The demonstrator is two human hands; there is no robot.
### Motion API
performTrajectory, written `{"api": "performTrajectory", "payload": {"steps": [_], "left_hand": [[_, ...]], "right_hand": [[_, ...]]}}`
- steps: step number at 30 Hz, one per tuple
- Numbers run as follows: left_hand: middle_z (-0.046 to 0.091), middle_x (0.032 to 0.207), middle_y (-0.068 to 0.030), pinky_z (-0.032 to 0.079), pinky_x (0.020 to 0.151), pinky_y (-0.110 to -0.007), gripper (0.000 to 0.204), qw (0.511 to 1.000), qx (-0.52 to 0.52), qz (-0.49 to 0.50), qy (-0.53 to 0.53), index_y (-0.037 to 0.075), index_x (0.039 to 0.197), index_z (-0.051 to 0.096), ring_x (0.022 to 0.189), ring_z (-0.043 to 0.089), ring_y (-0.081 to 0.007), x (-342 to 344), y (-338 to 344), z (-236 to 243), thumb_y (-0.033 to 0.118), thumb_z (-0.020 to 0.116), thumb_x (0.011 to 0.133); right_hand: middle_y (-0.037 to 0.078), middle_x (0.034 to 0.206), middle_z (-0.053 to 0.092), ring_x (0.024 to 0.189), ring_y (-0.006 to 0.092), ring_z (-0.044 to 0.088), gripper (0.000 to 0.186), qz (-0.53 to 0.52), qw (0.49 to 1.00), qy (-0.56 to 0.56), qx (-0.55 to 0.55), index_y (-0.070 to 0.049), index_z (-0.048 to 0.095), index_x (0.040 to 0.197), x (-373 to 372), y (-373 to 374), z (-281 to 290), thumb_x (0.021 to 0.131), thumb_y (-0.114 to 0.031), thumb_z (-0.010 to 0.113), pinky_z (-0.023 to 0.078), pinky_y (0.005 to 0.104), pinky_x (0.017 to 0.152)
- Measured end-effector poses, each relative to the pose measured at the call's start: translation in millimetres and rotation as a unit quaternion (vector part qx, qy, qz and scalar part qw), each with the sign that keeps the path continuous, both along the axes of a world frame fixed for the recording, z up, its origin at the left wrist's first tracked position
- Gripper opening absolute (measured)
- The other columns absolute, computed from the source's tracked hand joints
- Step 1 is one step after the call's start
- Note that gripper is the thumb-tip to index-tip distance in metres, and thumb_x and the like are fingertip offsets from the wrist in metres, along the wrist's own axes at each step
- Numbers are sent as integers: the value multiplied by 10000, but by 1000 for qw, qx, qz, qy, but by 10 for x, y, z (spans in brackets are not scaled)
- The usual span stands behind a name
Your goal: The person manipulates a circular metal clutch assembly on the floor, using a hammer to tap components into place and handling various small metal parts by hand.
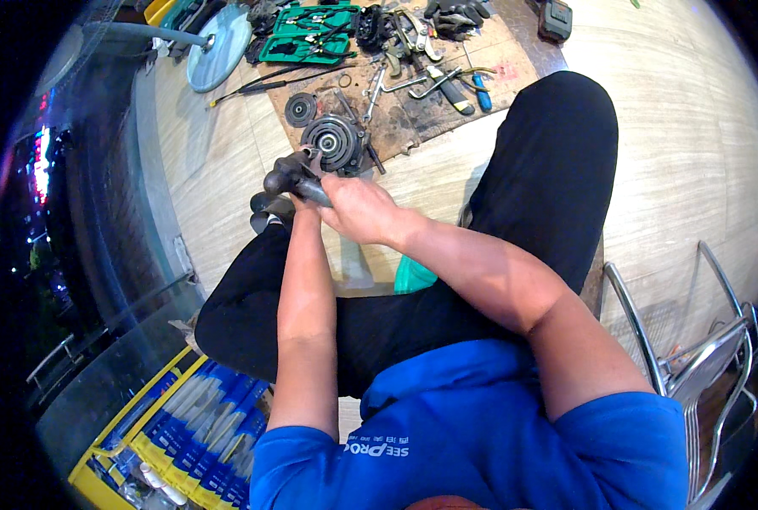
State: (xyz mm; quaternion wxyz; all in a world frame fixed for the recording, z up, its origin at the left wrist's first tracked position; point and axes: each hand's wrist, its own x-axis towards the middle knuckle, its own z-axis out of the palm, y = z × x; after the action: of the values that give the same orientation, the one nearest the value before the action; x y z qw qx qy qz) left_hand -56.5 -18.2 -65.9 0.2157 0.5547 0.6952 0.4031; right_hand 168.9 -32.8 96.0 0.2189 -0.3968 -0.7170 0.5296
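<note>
My right hand [362, 209] is closed around the grey handle of a hammer [282, 177]. Its dark, rounded head points left, over my left hand [305, 211]. The hammer hides most of the left hand's fingers, so I cannot see what they hold. Just beyond both hands, a round grooved pulley assembly [331, 143] lies at the near edge of a stained cardboard mat [502, 64]. A smaller dark ring-shaped part [301, 110] sits to its upper left. A wrench [373, 97] and a thin dark bar [374, 155] lie beside the assembly.
Farther back are an opened green tool case [309, 36], a hammer with a yellow-black handle [455, 95], a blue-handled tool [481, 92] and dark gloves [457, 12]. A round glass base [219, 49] stands far left, a metal chair [693, 374] right, a yellow-blue rack [188, 416] lower left.
</note>
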Motion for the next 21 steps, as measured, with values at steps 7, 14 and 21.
{"api": "performTrajectory", "payload": {"steps": [7,14,21], "left_hand": [[652,978,-66,496,833,-335,222,999,17,-10,40,53,1003,620,947,620,-192,250,74,173,4,709,806],[646,1006,-44,488,833,-323,208,990,23,31,-135,69,1018,617,933,606,-163,11,-72,37,6,673,828],[649,1013,-62,497,806,-316,200,998,-25,23,-59,65,1039,609,924,605,-171,-78,-104,101,-5,553,860]], "right_hand": [[271,865,646,851,454,624,299,-39,999,-20,-11,29,506,976,-2,66,-132,847,-209,632,499,524,746],[286,865,639,853,465,620,305,-39,999,28,1,42,492,960,-78,4,-48,852,-212,622,495,532,746],[297,873,633,865,465,618,310,-23,999,18,-14,43,486,978,-67,1,36,854,-210,614,497,527,758]]}}
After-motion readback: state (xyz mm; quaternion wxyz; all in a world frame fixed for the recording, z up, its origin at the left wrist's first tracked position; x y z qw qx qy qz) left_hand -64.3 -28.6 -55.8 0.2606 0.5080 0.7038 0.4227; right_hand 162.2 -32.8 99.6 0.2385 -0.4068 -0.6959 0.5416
